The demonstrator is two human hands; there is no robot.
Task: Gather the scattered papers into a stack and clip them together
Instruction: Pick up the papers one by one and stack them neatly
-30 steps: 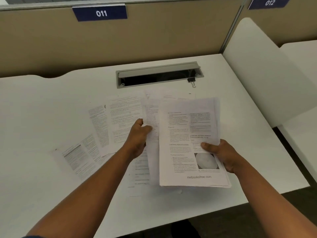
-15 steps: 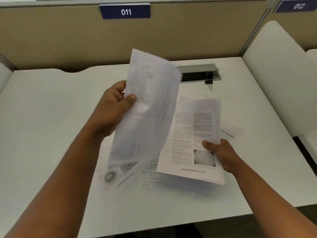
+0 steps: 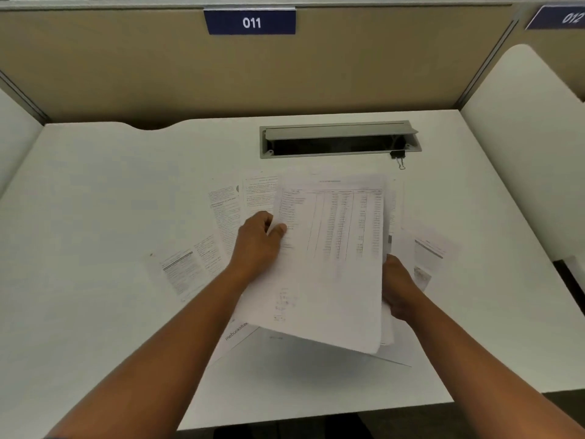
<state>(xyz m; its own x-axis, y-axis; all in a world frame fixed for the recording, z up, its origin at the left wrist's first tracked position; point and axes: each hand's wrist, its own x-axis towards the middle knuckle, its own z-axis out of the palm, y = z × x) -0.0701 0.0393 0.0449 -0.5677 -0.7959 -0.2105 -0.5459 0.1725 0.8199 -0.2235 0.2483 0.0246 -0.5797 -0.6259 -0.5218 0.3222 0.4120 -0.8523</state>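
Observation:
A stack of printed papers (image 3: 332, 264) is held above the white desk (image 3: 95, 201), with a sheet bearing a table of figures on top. My left hand (image 3: 258, 245) pinches the stack's left edge, thumb on the top sheet. My right hand (image 3: 397, 289) grips the right edge, its fingers hidden under the sheets. Loose pages (image 3: 196, 264) lie on the desk to the left, more pages (image 3: 433, 258) to the right, and others lie under the stack. A black binder clip (image 3: 399, 156) sits at the right end of the cable slot.
A grey cable slot (image 3: 338, 139) with its lid raised is set into the desk behind the papers. A beige partition (image 3: 285, 68) labelled 011 closes the back. White side dividers (image 3: 522, 147) flank the desk.
My left hand has brought the lifted sheet down onto the stack held by my right hand. That sheet now covers the page that was on top.

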